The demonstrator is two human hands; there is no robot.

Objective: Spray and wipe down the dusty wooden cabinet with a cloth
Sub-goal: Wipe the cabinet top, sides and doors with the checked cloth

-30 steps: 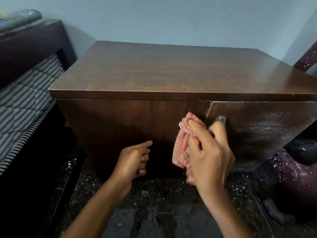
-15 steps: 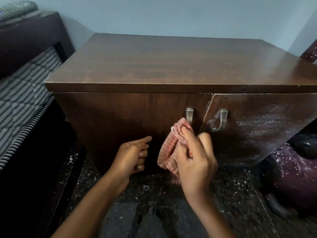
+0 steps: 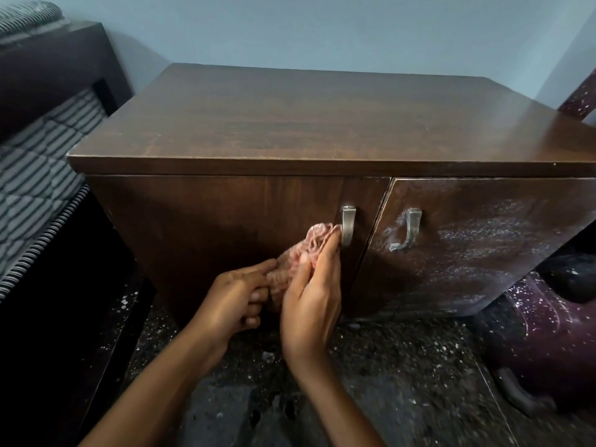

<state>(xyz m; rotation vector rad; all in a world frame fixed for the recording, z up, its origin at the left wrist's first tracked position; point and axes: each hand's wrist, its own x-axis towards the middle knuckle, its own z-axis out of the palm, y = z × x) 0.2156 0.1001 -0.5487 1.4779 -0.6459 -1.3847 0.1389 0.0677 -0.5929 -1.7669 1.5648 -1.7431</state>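
Note:
A dark wooden cabinet (image 3: 290, 124) with two doors fills the middle of the view. My right hand (image 3: 311, 295) grips a bunched pink cloth (image 3: 311, 243) against the left door (image 3: 209, 227), just left of its metal handle (image 3: 348, 224). My left hand (image 3: 237, 296) touches the cloth's lower end, its fingers curled around the fabric. The right door (image 3: 490, 240) hangs slightly ajar and carries pale dusty streaks around its own handle (image 3: 407, 229). No spray bottle is in view.
A bed with a striped mattress (image 3: 38, 162) and dark frame stands at the left. A maroon speckled plastic chair (image 3: 548, 333) sits at the lower right. The dark speckled floor (image 3: 371, 382) lies below the cabinet, a pale blue wall behind.
My right hand slid the cloth left from the right door's handle onto the left door. My left hand rose from hanging free and took hold of the cloth's lower end.

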